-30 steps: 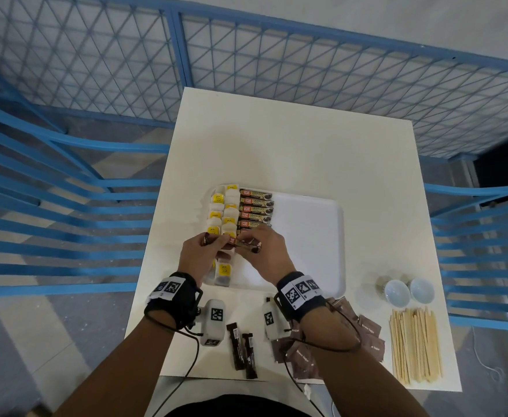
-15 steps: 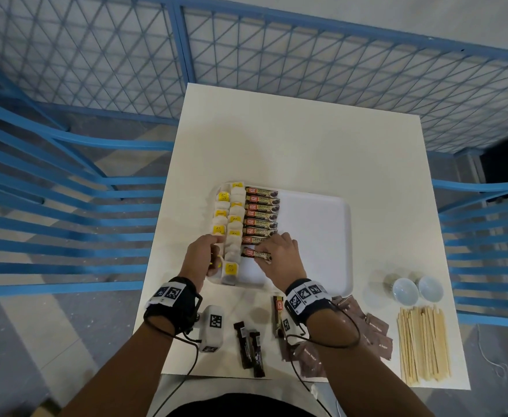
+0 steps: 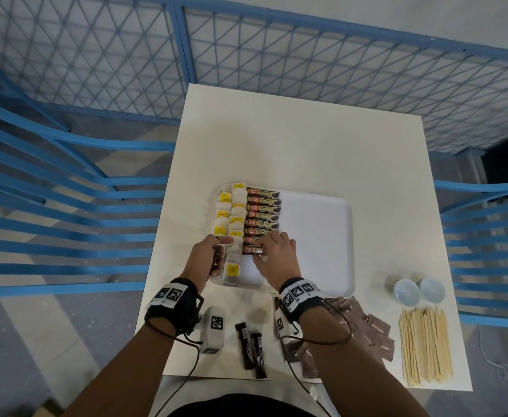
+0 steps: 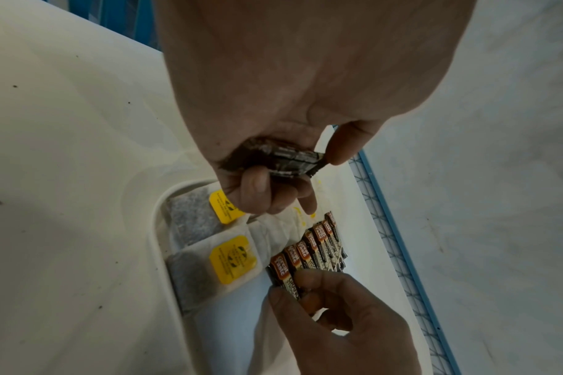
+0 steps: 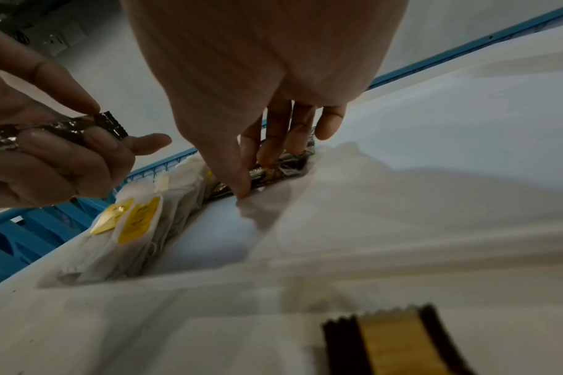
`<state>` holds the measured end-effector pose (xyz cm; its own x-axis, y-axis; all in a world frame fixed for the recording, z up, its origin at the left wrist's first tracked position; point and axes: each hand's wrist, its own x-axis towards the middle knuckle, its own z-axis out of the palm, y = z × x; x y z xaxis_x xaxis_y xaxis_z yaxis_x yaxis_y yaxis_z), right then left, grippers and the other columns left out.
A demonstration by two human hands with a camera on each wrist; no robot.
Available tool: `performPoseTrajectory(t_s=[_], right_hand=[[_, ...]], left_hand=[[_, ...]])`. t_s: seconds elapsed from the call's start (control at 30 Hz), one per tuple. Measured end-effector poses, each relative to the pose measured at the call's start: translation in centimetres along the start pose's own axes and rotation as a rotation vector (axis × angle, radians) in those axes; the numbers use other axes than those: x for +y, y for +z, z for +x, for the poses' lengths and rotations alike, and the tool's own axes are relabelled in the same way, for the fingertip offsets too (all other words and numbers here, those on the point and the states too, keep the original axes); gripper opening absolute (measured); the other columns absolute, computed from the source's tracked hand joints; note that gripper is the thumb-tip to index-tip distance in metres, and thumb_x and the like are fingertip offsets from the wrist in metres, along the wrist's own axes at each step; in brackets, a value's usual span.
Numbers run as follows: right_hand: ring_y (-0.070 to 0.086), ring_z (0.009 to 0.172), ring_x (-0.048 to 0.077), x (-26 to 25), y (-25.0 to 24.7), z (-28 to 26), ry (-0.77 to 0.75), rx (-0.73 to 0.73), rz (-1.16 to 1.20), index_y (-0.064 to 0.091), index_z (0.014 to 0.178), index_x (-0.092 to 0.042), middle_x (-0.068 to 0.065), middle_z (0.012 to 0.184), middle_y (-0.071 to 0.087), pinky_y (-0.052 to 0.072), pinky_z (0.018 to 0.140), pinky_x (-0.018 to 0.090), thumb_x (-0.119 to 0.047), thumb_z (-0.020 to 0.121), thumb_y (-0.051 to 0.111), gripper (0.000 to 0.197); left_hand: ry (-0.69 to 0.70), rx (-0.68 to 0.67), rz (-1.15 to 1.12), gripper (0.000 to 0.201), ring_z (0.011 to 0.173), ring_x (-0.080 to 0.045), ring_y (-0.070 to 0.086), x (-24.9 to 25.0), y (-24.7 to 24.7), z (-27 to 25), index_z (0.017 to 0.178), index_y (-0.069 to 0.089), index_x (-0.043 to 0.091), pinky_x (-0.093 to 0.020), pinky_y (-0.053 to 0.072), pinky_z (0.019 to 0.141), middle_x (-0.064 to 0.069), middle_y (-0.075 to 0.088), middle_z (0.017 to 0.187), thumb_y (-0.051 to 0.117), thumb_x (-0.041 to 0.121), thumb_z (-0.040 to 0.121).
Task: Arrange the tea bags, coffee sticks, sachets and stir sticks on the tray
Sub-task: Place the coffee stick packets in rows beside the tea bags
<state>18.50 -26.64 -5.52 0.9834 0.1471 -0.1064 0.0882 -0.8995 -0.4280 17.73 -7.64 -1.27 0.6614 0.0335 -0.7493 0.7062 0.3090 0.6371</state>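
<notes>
A white tray (image 3: 321,236) holds two columns of tea bags (image 3: 231,218) with yellow tags along its left side. Beside them lies a row of several coffee sticks (image 3: 263,212). My right hand (image 3: 264,248) pinches the nearest coffee stick (image 3: 251,250) at the near end of that row, fingers on top (image 5: 274,142) and thumb at its near edge. My left hand (image 3: 213,254) hovers over the tea bags (image 4: 209,243). Its fingers are curled round spare coffee sticks (image 4: 289,158), and the thumb touches their end.
Two dark coffee sticks (image 3: 251,347) lie on the table near its front edge, and another (image 5: 395,340) lies under my right wrist. Brown sachets (image 3: 373,335), wooden stir sticks (image 3: 424,347) and two small white cups (image 3: 418,291) sit at the right. Blue fencing surrounds the table (image 3: 306,139).
Both hands held a coffee stick together over the tray's near left. My right hand has brought it down onto the row's near end; my left hand let go and drew back.
</notes>
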Motion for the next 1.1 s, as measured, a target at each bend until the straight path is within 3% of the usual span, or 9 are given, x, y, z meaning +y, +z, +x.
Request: performPoseTrajectory(t_s=[0.37,0.47,0.53,0.63,0.73,0.83,0.9,1.0,1.1], right_hand=[[0.055,0.100,0.025,-0.1,0.1,-0.1,0.014,0.007,0.018,0.068,0.098,-0.021,-0.002,0.101,0.064,0.043,0.084,0.041,-0.023,0.074,0.079,0.027],[0.054,0.096,0.021,-0.7,-0.5,-0.2,0.011,0.042,0.121,0.067,0.099,-0.022,-0.005,0.098,0.063,0.045,0.083,0.039,-0.026,0.079,0.072,0.022],[0.057,0.090,0.017,-1.5,-1.3,0.0,-0.017,0.062,0.268,0.069,0.096,-0.020,-0.006,0.092,0.066,0.048,0.079,0.036,-0.023,0.082,0.067,0.014],[0.063,0.078,0.007,-3.4,-2.9,0.2,0.053,-0.046,0.526,0.070,0.097,-0.016,-0.006,0.086,0.071,0.051,0.073,0.023,-0.022,0.091,0.068,0.009],[0.067,0.073,0.006,-4.7,-3.9,0.0,0.130,-0.180,0.665,0.068,0.105,-0.016,-0.003,0.083,0.073,0.055,0.071,0.023,-0.031,0.092,0.071,0.020],[0.069,0.068,0.016,-4.8,-4.1,-0.3,0.153,-0.181,0.735,0.066,0.106,-0.013,0.007,0.079,0.071,0.059,0.069,0.031,-0.026,0.090,0.075,0.022],[0.070,0.069,0.018,-4.4,-4.0,-0.3,0.175,-0.184,0.754,0.068,0.105,-0.013,0.010,0.081,0.071,0.059,0.068,0.032,-0.021,0.090,0.075,0.019],[0.063,0.067,0.000,-3.6,-4.0,-0.2,0.148,-0.164,0.740,0.073,0.101,-0.014,-0.003,0.080,0.071,0.050,0.066,0.015,-0.014,0.092,0.071,0.010],[0.061,0.072,-0.007,-3.0,-4.0,-0.3,0.138,-0.135,0.731,0.075,0.103,-0.014,-0.008,0.085,0.071,0.046,0.070,0.008,-0.009,0.095,0.066,0.014]], left_hand=[[-0.004,-0.018,0.003,0.038,0.054,-0.018,0.038,0.0,0.2,0.1,0.119,0.068,-0.002,-0.026,0.025,0.044,-0.002,0.047,0.068,0.044,0.019,0.098],[0.009,-0.020,0.016,0.040,0.055,-0.022,0.043,0.7,0.8,-0.3,0.103,0.069,-0.002,-0.030,0.031,0.048,-0.008,0.051,0.069,0.066,0.032,0.082],[0.068,-0.013,0.037,0.032,0.060,-0.022,0.054,0.9,1.1,-0.4,0.110,0.071,0.000,-0.027,0.043,0.050,-0.009,0.061,0.078,0.071,0.024,0.089],[0.191,0.014,0.084,0.020,0.085,-0.023,0.070,0.5,0.9,-0.1,0.116,0.072,0.009,-0.035,0.058,0.074,-0.008,0.073,0.098,0.067,0.008,0.097],[0.238,0.071,0.056,0.019,0.092,-0.029,0.074,0.4,0.8,0.0,0.109,0.073,0.008,-0.044,0.060,0.086,-0.014,0.077,0.100,0.076,0.008,0.090],[0.251,0.091,0.074,0.028,0.094,-0.032,0.076,0.4,0.6,-0.1,0.108,0.073,0.008,-0.045,0.061,0.083,-0.014,0.079,0.098,0.085,0.016,0.083],[0.252,0.100,0.101,0.032,0.087,-0.030,0.076,0.3,0.6,-0.4,0.107,0.072,0.008,-0.042,0.061,0.075,-0.014,0.079,0.094,0.087,0.020,0.081],[0.242,0.138,0.073,0.031,0.073,-0.026,0.074,0.4,0.7,-0.8,0.104,0.068,0.002,-0.031,0.058,0.058,-0.019,0.077,0.089,0.085,0.018,0.084],[0.234,0.125,0.016,0.031,0.072,-0.030,0.075,0.3,0.9,-0.9,0.102,0.065,-0.003,-0.034,0.061,0.060,-0.022,0.076,0.089,0.083,0.015,0.085]])
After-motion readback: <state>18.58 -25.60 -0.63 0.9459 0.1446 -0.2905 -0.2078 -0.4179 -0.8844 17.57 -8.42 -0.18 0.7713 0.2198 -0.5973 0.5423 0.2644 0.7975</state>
